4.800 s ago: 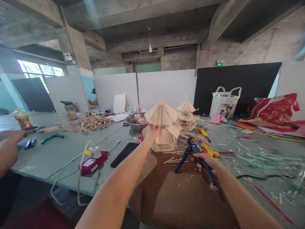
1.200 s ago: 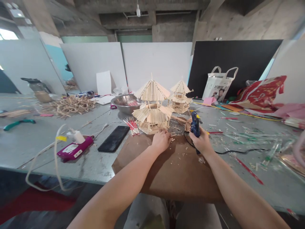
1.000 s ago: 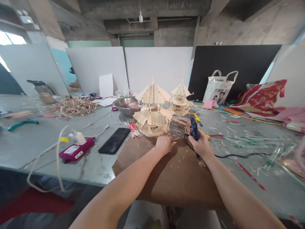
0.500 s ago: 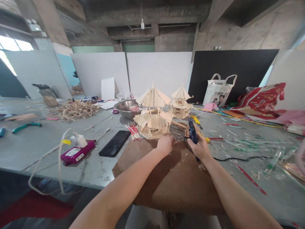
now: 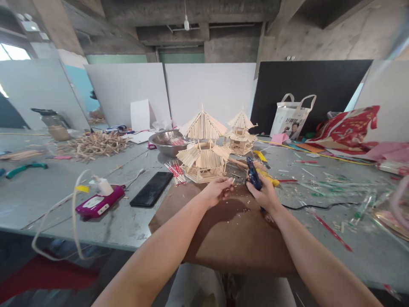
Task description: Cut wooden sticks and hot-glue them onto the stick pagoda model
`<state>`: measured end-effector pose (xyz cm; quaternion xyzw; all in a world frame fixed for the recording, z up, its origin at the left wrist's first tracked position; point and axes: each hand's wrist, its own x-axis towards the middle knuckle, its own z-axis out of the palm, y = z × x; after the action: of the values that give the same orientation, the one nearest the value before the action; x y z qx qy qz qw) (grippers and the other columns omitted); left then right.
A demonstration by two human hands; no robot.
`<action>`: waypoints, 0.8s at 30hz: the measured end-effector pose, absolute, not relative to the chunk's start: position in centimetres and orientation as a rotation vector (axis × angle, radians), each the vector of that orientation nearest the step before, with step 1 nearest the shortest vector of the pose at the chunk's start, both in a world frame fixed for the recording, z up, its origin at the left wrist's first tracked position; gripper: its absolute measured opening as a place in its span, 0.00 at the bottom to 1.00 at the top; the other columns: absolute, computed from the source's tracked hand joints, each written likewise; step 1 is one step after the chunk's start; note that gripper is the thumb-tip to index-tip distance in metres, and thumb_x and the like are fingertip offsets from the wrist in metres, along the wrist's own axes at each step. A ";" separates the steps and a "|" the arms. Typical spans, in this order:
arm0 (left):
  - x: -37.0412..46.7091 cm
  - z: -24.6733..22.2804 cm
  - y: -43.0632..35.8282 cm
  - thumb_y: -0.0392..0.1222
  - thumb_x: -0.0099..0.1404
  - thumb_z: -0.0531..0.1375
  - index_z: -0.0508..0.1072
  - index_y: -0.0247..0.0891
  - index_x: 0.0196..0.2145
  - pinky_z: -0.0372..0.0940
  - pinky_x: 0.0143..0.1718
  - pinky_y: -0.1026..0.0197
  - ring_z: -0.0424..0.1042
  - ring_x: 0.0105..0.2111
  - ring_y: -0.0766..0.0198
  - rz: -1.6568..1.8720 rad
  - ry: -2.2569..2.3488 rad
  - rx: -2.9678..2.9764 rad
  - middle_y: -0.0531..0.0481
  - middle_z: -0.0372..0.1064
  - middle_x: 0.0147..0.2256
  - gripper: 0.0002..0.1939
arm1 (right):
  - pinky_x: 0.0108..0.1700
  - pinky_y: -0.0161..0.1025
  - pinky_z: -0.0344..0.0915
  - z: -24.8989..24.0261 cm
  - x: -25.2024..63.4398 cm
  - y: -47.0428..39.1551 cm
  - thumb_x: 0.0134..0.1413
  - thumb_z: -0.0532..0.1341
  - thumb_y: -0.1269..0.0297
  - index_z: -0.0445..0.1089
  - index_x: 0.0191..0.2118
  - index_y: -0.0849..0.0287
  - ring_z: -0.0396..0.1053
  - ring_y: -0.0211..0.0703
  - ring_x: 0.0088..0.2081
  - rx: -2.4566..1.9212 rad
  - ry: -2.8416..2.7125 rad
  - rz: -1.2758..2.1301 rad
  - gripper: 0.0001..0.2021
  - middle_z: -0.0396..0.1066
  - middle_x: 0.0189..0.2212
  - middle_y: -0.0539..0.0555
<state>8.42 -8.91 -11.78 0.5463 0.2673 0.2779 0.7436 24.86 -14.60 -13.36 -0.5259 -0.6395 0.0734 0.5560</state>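
My right hand [image 5: 266, 192] is wrapped round a dark blue hot glue gun [image 5: 254, 172], its tip pointing up and away. With bent fingers, my left hand [image 5: 220, 190] pinches a small pale stick piece [image 5: 233, 181] over the brown board [image 5: 236, 238]. Just beyond that hand stands a two-tiered pavilion model [image 5: 203, 157] built of thin wooden sticks. A smaller stick pavilion [image 5: 240, 134] is behind it to the right. Small pale bits lie scattered on the board between my hands.
Left of the board lie a black phone [image 5: 151, 189] and a purple power strip [image 5: 100, 202] with a white plug. A metal bowl [image 5: 168, 145], a stick pile [image 5: 96, 145] and red-and-white packets [image 5: 175, 172] are farther back. A black cord [image 5: 316, 206] crosses the littered right side.
My left hand has risen slightly from the board by the model, now showing a small stick piece in its fingers. The glue gun has shifted slightly left in view. The camera view has shifted a little.
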 end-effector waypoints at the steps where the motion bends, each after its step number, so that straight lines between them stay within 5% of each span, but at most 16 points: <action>1: 8.3 -11.6 -8.9 0.51 0.46 0.61 0.60 0.34 0.23 0.43 0.13 0.70 0.51 0.13 0.78 0.607 0.575 1.187 0.58 0.58 0.19 0.18 | 0.38 0.40 0.60 -13.3 24.8 -14.6 0.43 0.55 0.64 0.65 0.37 0.58 0.64 0.44 0.32 -1.263 -1.549 0.132 0.11 0.66 0.29 0.53; 6: 8.0 -11.2 -9.0 0.52 0.46 0.60 0.61 0.34 0.22 0.43 0.13 0.70 0.53 0.12 0.78 0.643 0.589 1.223 0.58 0.58 0.18 0.18 | 0.40 0.44 0.60 -13.3 24.6 -14.7 0.44 0.54 0.64 0.60 0.46 0.62 0.65 0.49 0.38 -1.418 -1.703 -0.073 0.20 0.67 0.36 0.60; 13: 7.9 -11.7 -8.8 0.51 0.47 0.59 0.58 0.35 0.21 0.45 0.13 0.70 0.52 0.11 0.77 0.686 0.625 1.325 0.59 0.57 0.16 0.18 | 0.42 0.46 0.60 -13.0 23.7 -15.4 0.41 0.56 0.66 0.58 0.47 0.61 0.62 0.52 0.42 -1.473 -1.965 -0.224 0.22 0.65 0.41 0.60; 24: 8.2 -12.0 -9.4 0.51 0.54 0.52 0.60 0.34 0.20 0.44 0.14 0.70 0.51 0.13 0.76 0.536 0.706 1.613 0.58 0.54 0.15 0.16 | 0.37 0.42 0.62 -13.5 23.5 -15.6 0.43 0.55 0.68 0.57 0.42 0.59 0.66 0.47 0.36 -1.293 -1.785 -0.346 0.16 0.68 0.35 0.58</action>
<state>8.19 -9.45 -12.00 0.6973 0.3051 0.2317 0.6058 23.55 -15.60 -13.49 -0.5206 -0.7186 -0.1392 0.4396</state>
